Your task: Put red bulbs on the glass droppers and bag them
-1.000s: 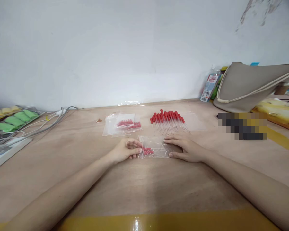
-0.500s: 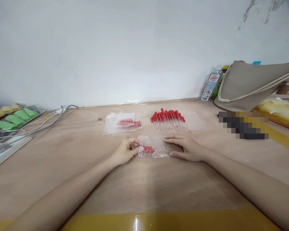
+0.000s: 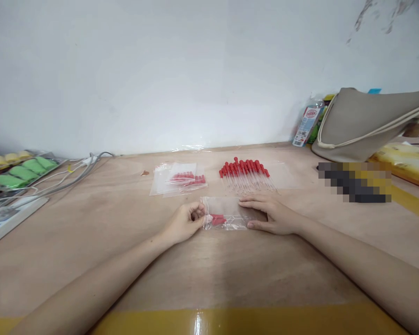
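Note:
A small clear plastic bag (image 3: 230,207) lies flat on the table in front of me, with a few red-bulbed droppers (image 3: 217,219) inside, their bulbs toward the left. My left hand (image 3: 189,221) pinches the bag's left end between thumb and fingers. At the other end, my right hand (image 3: 270,214) rests with thumb and fingers apart, the tips touching the bag. Beyond it, many loose droppers (image 3: 244,170) lie side by side, red bulbs away from me and thin clear stems toward me. Filled bags (image 3: 186,179) with red bulbs showing are stacked to the left of them.
A power strip (image 3: 16,216) with grey cables and green rolled items (image 3: 23,174) sit at the left. On the right are a bottle (image 3: 307,123), a grey bag (image 3: 366,123), a yellow packet (image 3: 405,163) and a blurred dark object (image 3: 356,184). The wall stands behind.
The droppers in the bag have shifted slightly right, and the bag's left end looks flatter. My left hand has moved a little right; my right hand stays nearly in place.

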A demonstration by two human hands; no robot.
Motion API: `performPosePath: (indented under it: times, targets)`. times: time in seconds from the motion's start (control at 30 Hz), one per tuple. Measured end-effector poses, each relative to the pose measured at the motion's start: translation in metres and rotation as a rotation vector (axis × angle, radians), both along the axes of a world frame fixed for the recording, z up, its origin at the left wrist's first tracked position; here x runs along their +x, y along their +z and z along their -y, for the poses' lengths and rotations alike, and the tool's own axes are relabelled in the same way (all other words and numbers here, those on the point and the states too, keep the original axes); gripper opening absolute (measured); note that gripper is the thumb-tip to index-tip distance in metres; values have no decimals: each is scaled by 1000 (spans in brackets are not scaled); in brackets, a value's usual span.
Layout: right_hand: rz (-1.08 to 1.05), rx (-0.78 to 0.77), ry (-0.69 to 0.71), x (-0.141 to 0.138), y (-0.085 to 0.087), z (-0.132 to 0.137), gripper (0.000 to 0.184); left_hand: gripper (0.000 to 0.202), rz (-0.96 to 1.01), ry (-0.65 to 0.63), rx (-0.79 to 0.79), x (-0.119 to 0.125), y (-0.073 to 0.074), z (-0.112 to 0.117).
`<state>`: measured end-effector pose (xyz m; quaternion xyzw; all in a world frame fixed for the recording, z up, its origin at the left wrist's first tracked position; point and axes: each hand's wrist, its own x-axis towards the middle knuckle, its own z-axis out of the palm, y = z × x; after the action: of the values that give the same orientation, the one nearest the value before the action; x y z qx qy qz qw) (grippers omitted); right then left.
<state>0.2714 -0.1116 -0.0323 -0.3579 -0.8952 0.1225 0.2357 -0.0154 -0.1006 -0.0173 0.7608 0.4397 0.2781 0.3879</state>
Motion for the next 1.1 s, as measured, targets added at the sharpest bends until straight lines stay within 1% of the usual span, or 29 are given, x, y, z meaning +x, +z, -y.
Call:
performPosePath:
  times: [0.07,0.13,0.2,0.23,0.27,0.3,0.37,0.4,0.43,0.47,0.53,0.57,0.6,0.63,0.67,0.73,0.83,0.9,0.97,1.03,1.1]
  targets:
    - [-8,1,4,0,0,0,55,25,-16,-24,4,1,1,3]
    - [-14,-3,9,0,0,0,54,26,-23,-86,-25,-1,2,3]
    - [-19,-8,19,1,0,0,54,26,-33,-151,-68,-6,5,-1]
    - [-21,-10,23,1,0,0,55,26,-38,-158,-80,-8,6,-5]
    - [-20,-12,25,1,0,0,55,25,-38,-136,-75,-10,8,-9]
    - [-19,-12,26,1,0,0,55,24,-28,-84,-47,-12,10,-14]
    - [-17,-10,23,0,1,0,55,22,4,56,68,-12,15,-26]
    - [-17,-10,23,0,2,1,55,20,7,102,129,-9,18,-32]
    - [-17,-10,22,0,2,1,55,20,-7,117,181,-4,21,-40]
    - [-16,-11,20,0,2,1,55,20,-45,98,217,2,24,-47]
    - [-11,-13,10,-1,3,1,55,21,-169,37,242,20,29,-63]
    - [-10,-16,6,-1,3,1,55,21,-234,35,246,30,30,-71]
    - [-11,-20,5,-1,3,1,55,24,-284,82,227,42,31,-79]
    - [-13,-24,6,-1,3,1,55,30,-309,164,186,53,31,-87]
    - [-17,-28,9,-1,3,1,55,36,-315,203,162,63,31,-95]
    - [-24,-32,13,-1,3,1,56,43,-318,250,114,81,29,-109]
    - [-26,-25,18,-1,3,2,56,42,-319,278,38,97,28,-125]
    - [-26,-21,19,-2,4,2,55,38,-316,294,-26,99,29,-132]
    - [-20,-20,17,-2,4,2,55,39,-294,304,-90,95,32,-135]
    - [-9,-18,15,-2,5,2,55,49,-242,304,-132,86,36,-132]
    - [3,-16,15,-2,4,2,54,56,-169,289,-138,72,41,-123]
